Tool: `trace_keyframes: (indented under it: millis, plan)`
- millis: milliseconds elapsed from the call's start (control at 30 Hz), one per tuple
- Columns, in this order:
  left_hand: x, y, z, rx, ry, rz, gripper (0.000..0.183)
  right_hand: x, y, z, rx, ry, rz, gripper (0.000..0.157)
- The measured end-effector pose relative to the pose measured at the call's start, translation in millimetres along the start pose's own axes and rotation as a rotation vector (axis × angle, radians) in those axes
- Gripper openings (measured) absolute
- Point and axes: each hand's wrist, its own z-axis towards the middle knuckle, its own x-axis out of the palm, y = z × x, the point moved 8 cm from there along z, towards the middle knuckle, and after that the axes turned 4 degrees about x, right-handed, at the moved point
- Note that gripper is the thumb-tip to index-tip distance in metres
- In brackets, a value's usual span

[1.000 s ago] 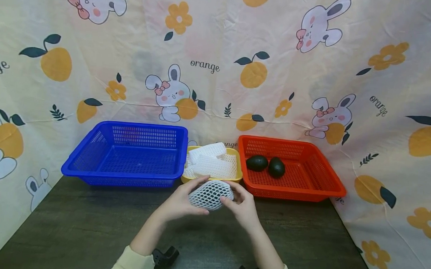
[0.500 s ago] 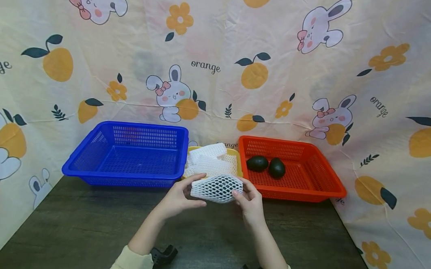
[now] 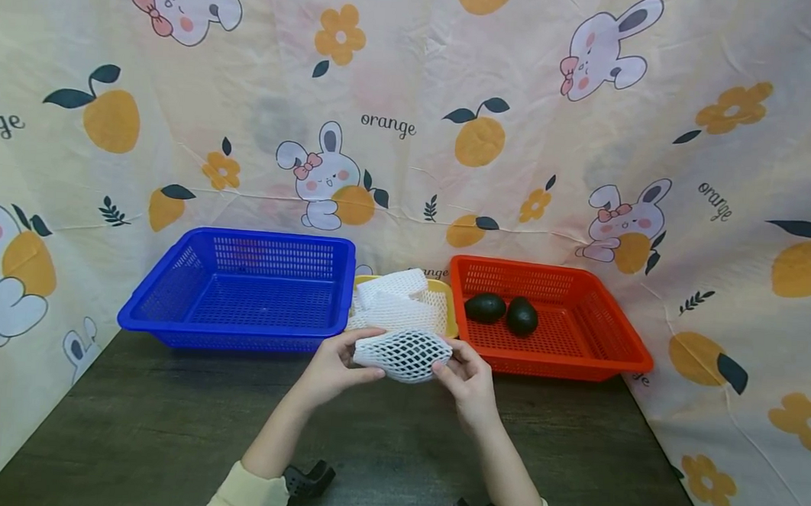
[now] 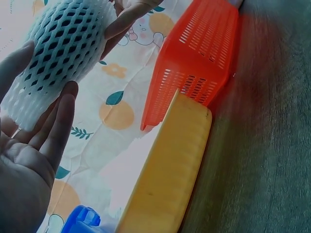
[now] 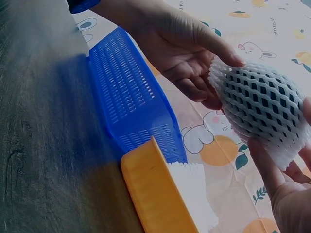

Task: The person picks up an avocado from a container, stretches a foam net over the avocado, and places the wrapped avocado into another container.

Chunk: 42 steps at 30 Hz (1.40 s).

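Both hands hold up a white foam net sleeve (image 3: 405,358) with a dark fruit inside, its dark skin showing through the stretched mesh. My left hand (image 3: 333,368) pinches the loose, narrow end between thumb and fingers. On the opposite end, my right hand (image 3: 473,380) grips the sleeve with the thumb in front. In the right wrist view the sleeve (image 5: 262,102) bulges around the fruit and tapers at both ends. Two dark avocados (image 3: 485,308) lie in the red basket (image 3: 558,363). White foam nets (image 3: 398,314) fill the yellow basket (image 3: 452,320) behind the hands.
A blue basket (image 3: 236,339) with nothing in it stands at the back left. The yellow basket sits between it and the red one. All three line the back of the dark table (image 3: 162,424), against a printed cloth (image 3: 415,78).
The sleeve's left end has come out longer past the fruit. The hands first moved up and apart with it, then shifted slightly left. Baskets and loose avocados stay put.
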Motion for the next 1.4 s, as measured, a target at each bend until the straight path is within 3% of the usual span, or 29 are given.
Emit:
trace_keyframes:
  millis: [367, 933, 1233, 1400]
  plan:
    - [-1.7, -1.4, -0.4, 0.020, -0.007, -0.105, 0.050, -4.2, 9, -1, -0.053, -0.009, -0.047, 0.035]
    - [-5.6, 0.1, 0.1, 0.019, -0.065, -0.131, 0.049, -7.0, 7, 1, 0.009, 0.009, -0.079, 0.039]
    - [-0.6, 3.2, 0.6, 0.035, -0.141, -0.353, 0.074, -3.4, 10, -3, 0.041, -0.116, -0.006, 0.040]
    - [11.1, 7.1, -2.4, 0.021, -0.186, -0.467, 0.064, 0.6, 10, -7, 0.017, -0.179, 0.046, 0.041]
